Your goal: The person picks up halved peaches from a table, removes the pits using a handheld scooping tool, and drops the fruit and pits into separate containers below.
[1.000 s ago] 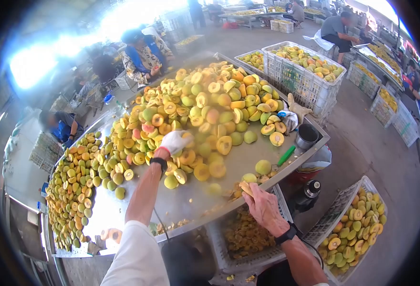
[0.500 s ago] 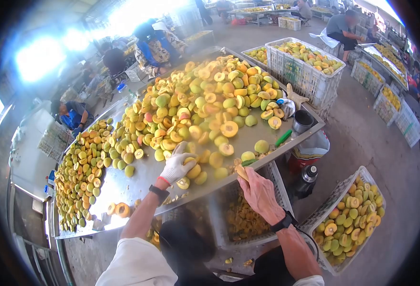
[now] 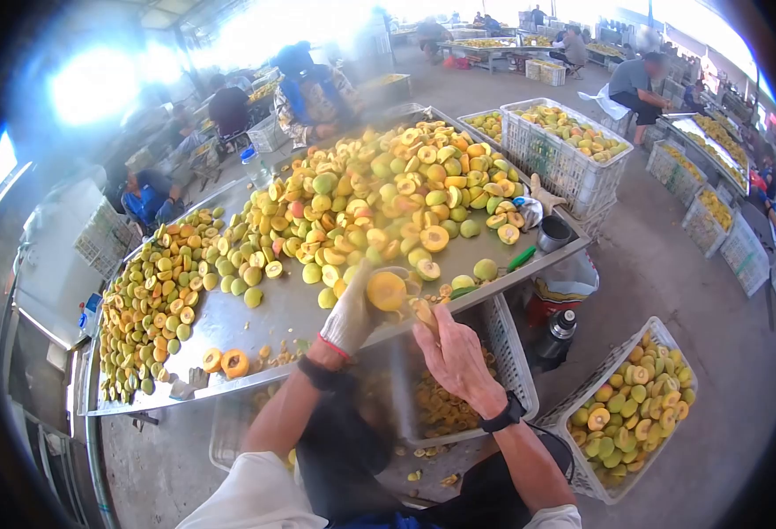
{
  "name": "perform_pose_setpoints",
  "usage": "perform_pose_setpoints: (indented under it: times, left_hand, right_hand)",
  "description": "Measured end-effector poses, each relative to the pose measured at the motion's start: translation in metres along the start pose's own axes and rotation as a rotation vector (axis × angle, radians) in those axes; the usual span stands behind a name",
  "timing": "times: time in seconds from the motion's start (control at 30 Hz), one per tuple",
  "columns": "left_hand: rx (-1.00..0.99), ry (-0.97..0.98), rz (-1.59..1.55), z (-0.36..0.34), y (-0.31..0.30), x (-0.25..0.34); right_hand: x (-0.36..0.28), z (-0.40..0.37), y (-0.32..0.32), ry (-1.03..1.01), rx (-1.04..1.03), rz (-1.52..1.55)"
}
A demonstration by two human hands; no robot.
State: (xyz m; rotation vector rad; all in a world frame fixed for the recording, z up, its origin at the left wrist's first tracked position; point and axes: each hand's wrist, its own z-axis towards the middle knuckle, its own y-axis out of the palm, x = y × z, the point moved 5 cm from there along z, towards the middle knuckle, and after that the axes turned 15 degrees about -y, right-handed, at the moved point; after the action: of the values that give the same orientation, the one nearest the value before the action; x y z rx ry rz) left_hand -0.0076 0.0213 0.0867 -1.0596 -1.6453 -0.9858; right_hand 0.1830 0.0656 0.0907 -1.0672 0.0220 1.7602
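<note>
My left hand (image 3: 352,313), in a white glove with a red band at the wrist, is closed on a yellow peach half (image 3: 386,291), its cut face turned up. My bare right hand (image 3: 458,357) grips a tool with a tan wooden handle (image 3: 423,312). The tool's working end is right at the peach half, blurred by motion. Both hands are over the near edge of the metal table (image 3: 291,304). Beyond them spreads a big heap of halved peaches (image 3: 352,212).
Below the table edge stands a crate of scraps (image 3: 445,401). A crate of peach halves (image 3: 634,410) sits on the floor to the right, near a thermos (image 3: 557,335). A metal cup (image 3: 553,233) and a green-handled item (image 3: 522,257) lie at the table's right. People work across the table.
My left hand has picked up a peach half from the heap and brought it toward me. My right hand has moved left, bringing the tool up to the fruit.
</note>
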Motion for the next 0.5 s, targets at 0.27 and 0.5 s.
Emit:
perform_pose_setpoints:
  times: [0.27,0.5]
  left_hand:
    - [-0.039,0.086,-0.137,0.006,0.052,0.001]
    - [0.03,0.024,-0.24,0.018,0.056,-0.008]
  right_hand:
    - [0.011,-0.003,-0.008,0.081,-0.001,-0.132]
    - [0.023,0.001,0.001,0.047,0.066,-0.15]
